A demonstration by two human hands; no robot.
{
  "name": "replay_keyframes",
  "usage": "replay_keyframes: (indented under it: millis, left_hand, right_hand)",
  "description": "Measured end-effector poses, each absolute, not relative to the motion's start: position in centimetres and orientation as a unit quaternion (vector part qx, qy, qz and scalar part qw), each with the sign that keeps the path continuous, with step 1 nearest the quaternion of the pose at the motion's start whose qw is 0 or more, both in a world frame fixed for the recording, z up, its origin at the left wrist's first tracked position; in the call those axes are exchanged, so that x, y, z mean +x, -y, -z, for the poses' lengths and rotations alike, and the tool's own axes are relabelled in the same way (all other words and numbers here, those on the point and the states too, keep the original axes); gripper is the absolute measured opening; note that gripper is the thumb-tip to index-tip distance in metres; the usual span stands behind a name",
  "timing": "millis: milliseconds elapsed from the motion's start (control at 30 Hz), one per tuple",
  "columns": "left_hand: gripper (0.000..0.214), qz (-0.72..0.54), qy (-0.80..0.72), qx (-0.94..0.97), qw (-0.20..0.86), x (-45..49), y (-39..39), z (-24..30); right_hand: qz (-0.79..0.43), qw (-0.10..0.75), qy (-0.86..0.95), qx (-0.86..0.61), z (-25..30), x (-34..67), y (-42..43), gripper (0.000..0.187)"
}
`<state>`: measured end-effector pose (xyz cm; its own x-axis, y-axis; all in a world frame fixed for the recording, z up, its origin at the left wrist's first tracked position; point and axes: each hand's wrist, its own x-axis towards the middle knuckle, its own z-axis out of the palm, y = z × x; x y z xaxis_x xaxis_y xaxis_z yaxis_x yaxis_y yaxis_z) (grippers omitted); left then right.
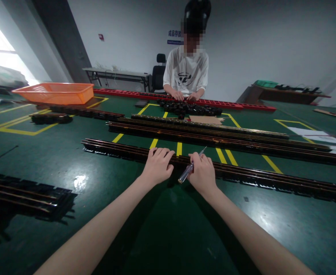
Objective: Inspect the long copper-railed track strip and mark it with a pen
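Note:
In front of me a long black strip with copper-coloured rails (119, 149) lies across the table. My left hand (158, 167) grips it near the middle, fingers curled over the top and thumb at the near side. Just to the right, my right hand (203, 175) is closed around a small screwdriver (186, 172) with a clear handle. The screwdriver's thin shaft points up and away, and its handle end sticks out toward my left hand. Whether my right fingertips touch the strip is hidden.
More railed strips (213, 139) lie just beyond. Another stack (27, 198) is at the near left. An orange basket (56, 93) stands at the far left. Across the green table (99, 225), a person in a white shirt (186, 68) handles black parts (196, 109) beside a red rack (242, 105).

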<state>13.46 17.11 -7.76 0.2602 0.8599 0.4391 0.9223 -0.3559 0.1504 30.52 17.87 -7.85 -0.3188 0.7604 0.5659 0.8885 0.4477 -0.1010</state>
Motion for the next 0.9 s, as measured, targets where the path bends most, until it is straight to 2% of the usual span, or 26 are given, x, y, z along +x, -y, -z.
replay_keyframes:
  millis: [100, 267, 400, 900]
  left_hand:
    - [0.037, 0.227, 0.563, -0.792, 0.067, 13.45, -17.08, 7.74]
    - [0.037, 0.223, 0.561, -0.794, 0.071, 13.42, -17.07, 7.73]
    - [0.037, 0.224, 0.56, -0.794, 0.072, 13.42, -17.07, 7.68]
    - [0.038, 0.225, 0.567, -0.791, 0.052, 13.44, -17.04, 7.59]
  right_hand:
    - [0.141, 0.276, 0.814, -0.491, 7.92, 30.5, -17.81, 0.007]
    - [0.174, 0.265, 0.812, -0.49, 8.04, 30.48, -17.99, 0.027]
    - [0.187, 0.254, 0.795, -0.518, 7.99, 30.33, -18.04, 0.033]
    - [0.188, 0.21, 0.806, -0.52, 7.48, 30.16, -18.09, 0.037]
